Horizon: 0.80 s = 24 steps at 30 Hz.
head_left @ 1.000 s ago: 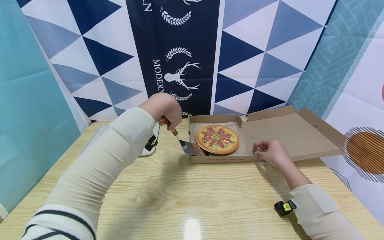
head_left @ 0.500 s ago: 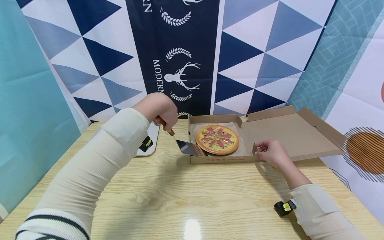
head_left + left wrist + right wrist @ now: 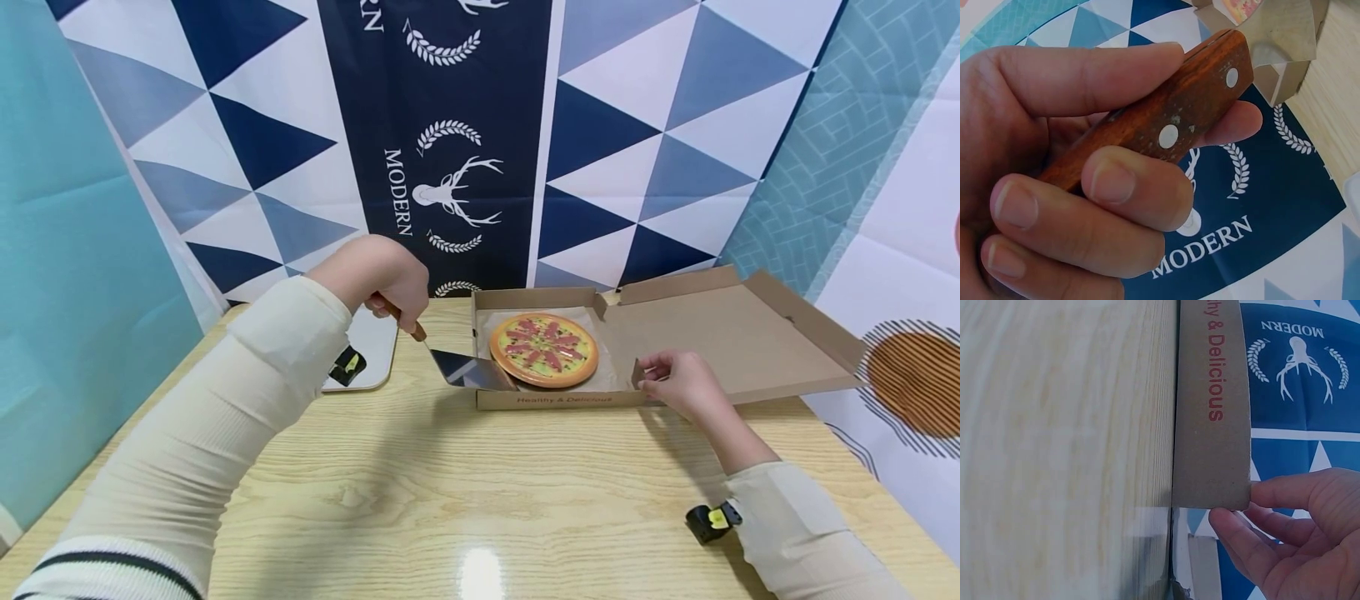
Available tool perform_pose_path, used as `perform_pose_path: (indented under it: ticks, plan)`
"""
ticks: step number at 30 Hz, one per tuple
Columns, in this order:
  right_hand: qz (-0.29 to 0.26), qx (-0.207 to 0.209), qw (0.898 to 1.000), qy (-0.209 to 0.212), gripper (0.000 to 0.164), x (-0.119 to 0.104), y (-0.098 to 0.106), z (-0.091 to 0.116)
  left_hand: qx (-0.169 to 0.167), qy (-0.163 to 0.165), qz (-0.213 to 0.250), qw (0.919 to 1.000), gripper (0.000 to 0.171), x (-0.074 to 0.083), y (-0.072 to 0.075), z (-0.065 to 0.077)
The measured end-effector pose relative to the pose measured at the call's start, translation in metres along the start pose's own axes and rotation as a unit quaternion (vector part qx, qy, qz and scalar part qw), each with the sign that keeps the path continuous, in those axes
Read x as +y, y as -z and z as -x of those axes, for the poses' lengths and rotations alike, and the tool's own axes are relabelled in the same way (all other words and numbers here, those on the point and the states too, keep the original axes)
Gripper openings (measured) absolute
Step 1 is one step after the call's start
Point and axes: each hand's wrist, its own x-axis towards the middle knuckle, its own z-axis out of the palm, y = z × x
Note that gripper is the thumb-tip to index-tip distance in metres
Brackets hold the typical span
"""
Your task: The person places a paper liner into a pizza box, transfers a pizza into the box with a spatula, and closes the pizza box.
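Note:
My left hand (image 3: 403, 283) grips a metal spatula (image 3: 472, 372) by its riveted wooden handle (image 3: 1172, 112), fingers curled round it. The spatula's wide blade slants down over the left wall of the open pizza box, its tip at the pizza's lower left edge. A whole round pizza (image 3: 544, 350) with red topping strips lies on paper inside the box (image 3: 555, 401). At the box's front right corner, my right hand (image 3: 681, 380) pinches the cardboard; the right wrist view has the thumb (image 3: 1282, 490) on the upper edge and fingers at the end of the lettered front wall.
The box lid (image 3: 727, 333) lies folded open to the right. A white tray (image 3: 375, 354) stands at the left, partly behind my left sleeve. Wooden table (image 3: 450, 500) stretches in front of the box, and patterned cloth (image 3: 450, 125) hangs behind it.
My left hand has drawn leftward with the spatula handle, and the blade now lies flatter, its tip still beside the pizza. The right hand, pizza and box stay in place.

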Motion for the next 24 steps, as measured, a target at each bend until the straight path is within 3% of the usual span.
perform_pose_path:
  ticks: [7, 24]
  plan:
    - [-0.002, -0.001, 1.000, -0.004, 0.028, -0.001, -0.001, 0.000, 0.008, 0.000, -0.010, 0.9999, 0.014, -0.010, -0.005, 0.004]
    - [0.009, 0.007, 1.000, 0.002, 0.028, -0.001, -0.002, 0.000, 0.035, -0.029, 0.029, 0.9985, 0.021, -0.035, -0.026, 0.009]
